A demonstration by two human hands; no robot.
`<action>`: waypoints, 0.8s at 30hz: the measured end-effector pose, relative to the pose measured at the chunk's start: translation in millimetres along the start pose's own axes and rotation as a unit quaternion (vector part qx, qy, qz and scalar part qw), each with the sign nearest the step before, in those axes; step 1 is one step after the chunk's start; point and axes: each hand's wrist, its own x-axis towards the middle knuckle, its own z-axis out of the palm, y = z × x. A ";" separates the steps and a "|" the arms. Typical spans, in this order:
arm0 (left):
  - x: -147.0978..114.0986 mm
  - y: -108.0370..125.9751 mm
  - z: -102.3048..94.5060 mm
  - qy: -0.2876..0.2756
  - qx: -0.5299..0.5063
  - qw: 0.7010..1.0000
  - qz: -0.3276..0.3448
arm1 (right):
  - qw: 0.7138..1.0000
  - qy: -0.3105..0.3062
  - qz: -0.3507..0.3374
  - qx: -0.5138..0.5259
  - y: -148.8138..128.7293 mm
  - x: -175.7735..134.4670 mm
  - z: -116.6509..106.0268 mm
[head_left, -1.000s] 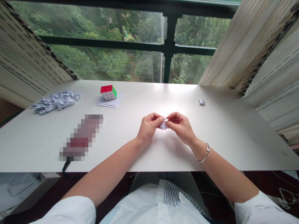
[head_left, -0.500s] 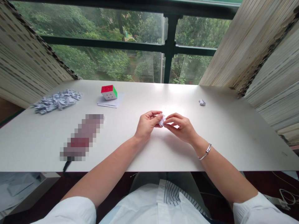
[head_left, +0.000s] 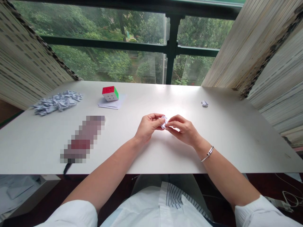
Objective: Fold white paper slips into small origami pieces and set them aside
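A small piece of folded white paper (head_left: 163,122) is held just above the middle of the white table (head_left: 151,154). My left hand (head_left: 149,125) grips it from the left, thumb on top and fingers curled behind. From the other side, the fingertips of my right hand (head_left: 183,127) pinch its right edge, and a bracelet circles that wrist. The paper's exact shape is partly hidden by the fingers. Toward the back right lies another small folded paper piece (head_left: 204,104), apart from both hands.
A heap of folded paper pieces (head_left: 58,102) lies at the back left. A puzzle cube (head_left: 110,94) rests on flat paper sheets (head_left: 109,105). Nearer on the left is a blurred-out long item (head_left: 82,138) with a black strap. A window and curtains border the table's far side.
Very little differs. The fingers of my right hand have shifted slightly at the paper's edge, while my left hand keeps its hold.
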 end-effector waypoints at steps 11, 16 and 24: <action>-2.3 -2.0 4.0 -0.002 0.007 0.999 0.041 | 0.996 0.011 0.078 0.046 -6.1 2.0 2.0; -3.6 -3.3 6.2 -0.002 0.008 0.998 0.063 | 0.978 0.013 0.175 0.115 -10.5 4.8 1.5; -4.9 -3.1 7.9 -0.005 0.016 0.996 0.089 | 0.926 0.041 0.293 0.235 -16.0 8.8 4.1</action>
